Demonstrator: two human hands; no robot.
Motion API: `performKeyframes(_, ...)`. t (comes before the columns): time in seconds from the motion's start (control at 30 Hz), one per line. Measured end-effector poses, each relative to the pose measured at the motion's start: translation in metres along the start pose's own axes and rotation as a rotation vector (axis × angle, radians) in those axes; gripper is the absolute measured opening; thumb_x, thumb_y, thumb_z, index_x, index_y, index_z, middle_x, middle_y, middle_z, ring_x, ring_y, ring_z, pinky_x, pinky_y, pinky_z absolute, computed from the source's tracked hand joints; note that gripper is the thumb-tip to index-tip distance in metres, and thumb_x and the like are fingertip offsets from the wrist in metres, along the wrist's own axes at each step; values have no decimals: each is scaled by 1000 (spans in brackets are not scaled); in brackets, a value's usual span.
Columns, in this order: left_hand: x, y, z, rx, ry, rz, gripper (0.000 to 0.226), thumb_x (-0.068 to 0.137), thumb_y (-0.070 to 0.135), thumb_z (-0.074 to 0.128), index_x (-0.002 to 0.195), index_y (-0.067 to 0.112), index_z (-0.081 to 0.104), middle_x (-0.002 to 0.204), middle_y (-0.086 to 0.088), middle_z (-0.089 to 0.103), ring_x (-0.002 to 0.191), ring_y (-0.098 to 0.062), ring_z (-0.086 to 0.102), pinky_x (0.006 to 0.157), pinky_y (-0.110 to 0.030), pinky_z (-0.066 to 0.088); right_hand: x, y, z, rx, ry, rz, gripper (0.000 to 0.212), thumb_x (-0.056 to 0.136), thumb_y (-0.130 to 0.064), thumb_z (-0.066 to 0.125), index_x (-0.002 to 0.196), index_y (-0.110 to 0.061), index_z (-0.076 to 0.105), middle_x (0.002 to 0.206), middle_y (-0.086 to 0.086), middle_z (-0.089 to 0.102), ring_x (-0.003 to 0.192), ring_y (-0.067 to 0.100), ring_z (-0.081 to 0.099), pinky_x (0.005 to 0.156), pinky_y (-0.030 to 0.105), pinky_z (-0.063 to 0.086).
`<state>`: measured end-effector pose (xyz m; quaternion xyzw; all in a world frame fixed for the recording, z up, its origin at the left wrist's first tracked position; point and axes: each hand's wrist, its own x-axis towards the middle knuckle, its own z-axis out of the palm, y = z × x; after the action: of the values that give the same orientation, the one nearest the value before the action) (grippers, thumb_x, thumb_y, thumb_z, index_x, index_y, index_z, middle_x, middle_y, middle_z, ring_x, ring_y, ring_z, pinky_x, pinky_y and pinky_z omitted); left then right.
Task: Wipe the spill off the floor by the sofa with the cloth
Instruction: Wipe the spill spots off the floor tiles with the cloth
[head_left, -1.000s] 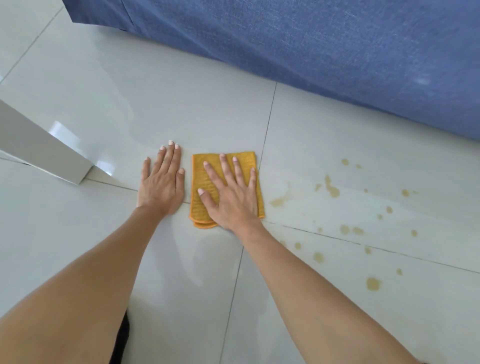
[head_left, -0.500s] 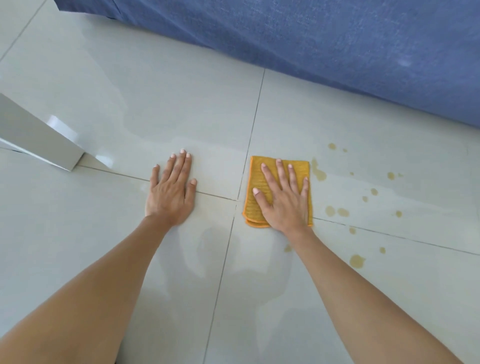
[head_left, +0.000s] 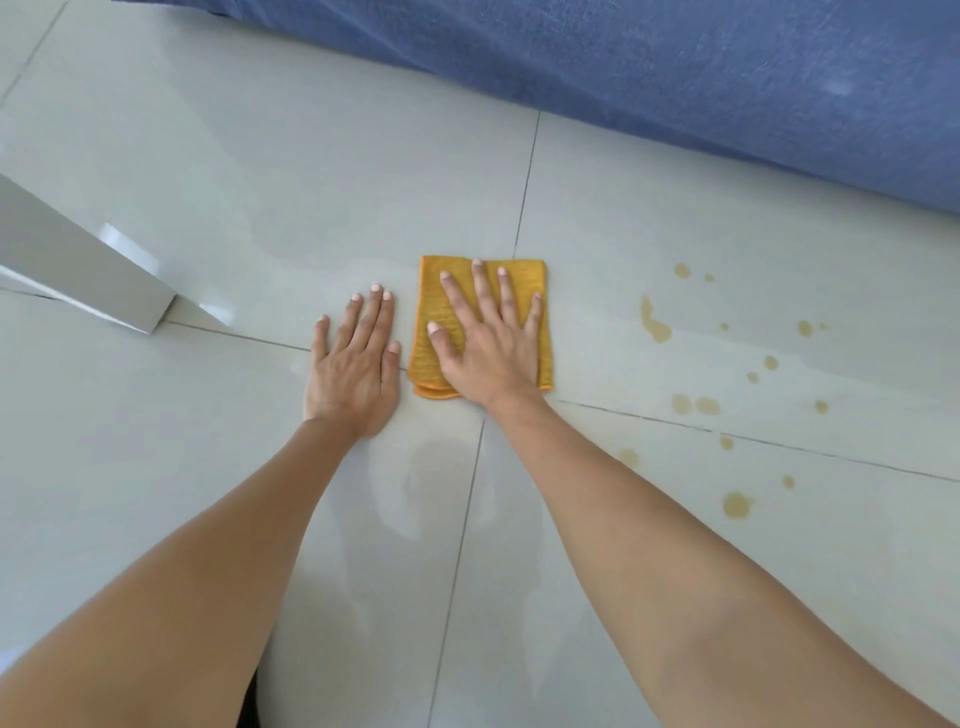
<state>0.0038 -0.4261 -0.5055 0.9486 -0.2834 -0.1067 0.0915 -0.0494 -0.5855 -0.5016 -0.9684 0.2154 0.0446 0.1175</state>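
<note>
A folded orange cloth (head_left: 434, 317) lies flat on the pale tiled floor (head_left: 260, 156). My right hand (head_left: 488, 343) presses down on it with fingers spread, covering most of it. My left hand (head_left: 356, 369) rests flat on the bare tile just left of the cloth, holding nothing. The spill (head_left: 655, 326) is a scatter of yellowish-brown drops and smears on the tiles to the right of the cloth, apart from it. The blue fabric sofa (head_left: 675, 78) runs along the top and right.
A white furniture leg (head_left: 78, 270) stands on the floor at the left. A faint wet streak shows on the tile between the cloth and the drops. More drops (head_left: 735, 505) lie nearer to me on the right.
My right hand has slid the cloth back to the left, away from the drops it had reached half a second ago. It now sits close beside my left hand, which stayed planted.
</note>
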Motion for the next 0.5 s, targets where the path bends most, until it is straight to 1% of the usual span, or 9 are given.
performKeyframes(0.1, -1, 0, 0, -13, -9, 15, 61, 95, 35, 8, 153, 18, 5, 162, 4, 3, 149, -15, 4, 119, -44, 3, -33, -12, 6, 22, 3, -26, 64, 93, -58, 31, 153, -40, 19, 165, -2, 8, 152, 25, 5, 117, 60, -1)
performKeyframes(0.23, -7, 5, 1, -40, -10, 7, 63, 94, 37, 9, 153, 17, 7, 162, 3, 6, 149, -18, 7, 118, -46, 5, -97, -5, 14, 56, 8, -38, 64, 92, -58, 34, 153, -40, 23, 165, -2, 11, 152, 24, 8, 118, 59, -1)
performKeyframes(0.33, -27, 21, 5, -44, -18, 17, 63, 95, 38, 12, 154, 18, 7, 162, 3, 5, 149, -18, 6, 118, -45, 3, -138, 12, 18, 37, 26, -27, 64, 92, -60, 35, 152, -41, 24, 164, -3, 14, 152, 23, 12, 119, 57, 3)
performKeyframes(0.5, -49, 52, 17, -59, -47, 9, 63, 95, 40, 15, 154, 19, 4, 162, 5, 2, 149, -16, 3, 119, -45, 1, -175, 55, 15, -3, 8, 29, 64, 92, -62, 37, 152, -42, 23, 164, -4, 15, 151, 23, 14, 119, 56, 6)
